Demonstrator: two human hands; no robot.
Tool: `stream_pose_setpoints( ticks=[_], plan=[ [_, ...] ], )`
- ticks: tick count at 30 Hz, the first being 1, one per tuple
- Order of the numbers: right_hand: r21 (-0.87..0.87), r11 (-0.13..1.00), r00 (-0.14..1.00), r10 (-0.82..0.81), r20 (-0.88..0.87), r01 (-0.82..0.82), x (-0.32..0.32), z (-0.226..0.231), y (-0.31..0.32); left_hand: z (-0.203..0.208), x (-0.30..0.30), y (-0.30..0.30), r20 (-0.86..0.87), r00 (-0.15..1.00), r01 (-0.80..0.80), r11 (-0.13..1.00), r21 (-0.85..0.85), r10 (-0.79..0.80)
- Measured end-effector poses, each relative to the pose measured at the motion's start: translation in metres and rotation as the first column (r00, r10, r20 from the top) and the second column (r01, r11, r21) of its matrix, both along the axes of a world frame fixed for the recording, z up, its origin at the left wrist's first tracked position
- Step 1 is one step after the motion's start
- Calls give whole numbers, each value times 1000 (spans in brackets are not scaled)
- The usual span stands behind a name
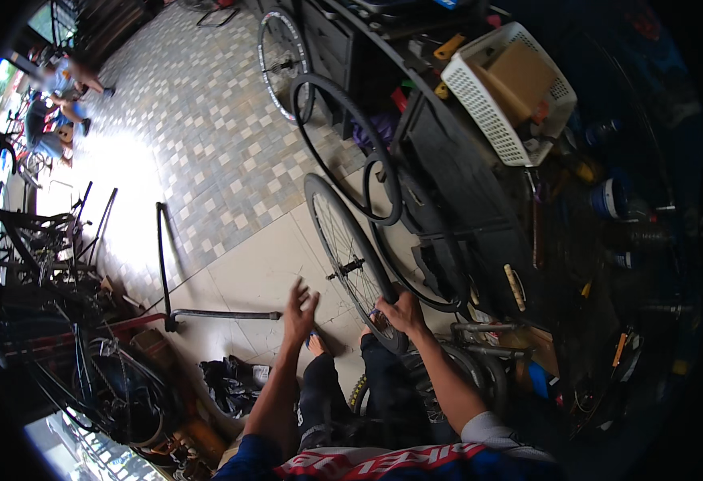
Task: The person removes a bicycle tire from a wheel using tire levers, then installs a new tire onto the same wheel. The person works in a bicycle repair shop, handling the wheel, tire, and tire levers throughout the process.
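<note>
We find the right hand closed around the edge of a bicycle wheel, which leans at a tilt and extends forward from that hand. We cannot tell whether its lower edge meets the floor. The left hand is raised, fingers spread, left of the wheel and apart from it.

Beyond the right hand, we note loose black rubber loops beside a dark cabinet; farther forward stands a 2nd wheel.

Containers: far forward and right of the right hand, 1 white perforated basket holds an upright brown cardboard piece and a small orange item. Well to the right of that hand, we record 1 blue-and-white tub, contents unreadable. Below and left of the left hand lies 1 black plastic bag; we cannot determine what it contains. Left of the left hand lies a bent dark bar.
</note>
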State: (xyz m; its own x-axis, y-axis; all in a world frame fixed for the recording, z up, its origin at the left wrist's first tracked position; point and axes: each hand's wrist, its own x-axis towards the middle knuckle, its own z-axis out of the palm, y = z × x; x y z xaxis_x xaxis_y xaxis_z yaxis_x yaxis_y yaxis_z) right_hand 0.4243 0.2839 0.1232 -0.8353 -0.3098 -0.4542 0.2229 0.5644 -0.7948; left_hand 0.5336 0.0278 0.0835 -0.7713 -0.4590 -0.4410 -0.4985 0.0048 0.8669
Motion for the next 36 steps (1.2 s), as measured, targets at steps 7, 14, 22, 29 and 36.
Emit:
stream_pose_setpoints(
  ticks=[7, 14, 22, 29, 36],
  plan=[
    [36, 989, 983, 141, 120, -146, -8, -19, -141, -27, 175, 84, 315, 736, 591, 795, 133, -599],
    [-75, 995, 958, -40, 283, 64, -8, -13, -227, -31, 224, 69, 277, 948, 200, 971, -130, -158],
    [-270, 943, 890, -53, 452, 194, 58, -79, -151, -19, 82, -58, 220, 974, 142, 896, -420, -52],
    [-66, 989, 830, -76, 552, 135, 147, -144, -45, -29, 60, -33, 24, 928, -327, 841, -431, 372],
    [-336, 941, 986, 20, 168, 38, 149, -146, -67, -18, 47, -37, 66, 966, -220, 932, -287, 249]
  ],
)
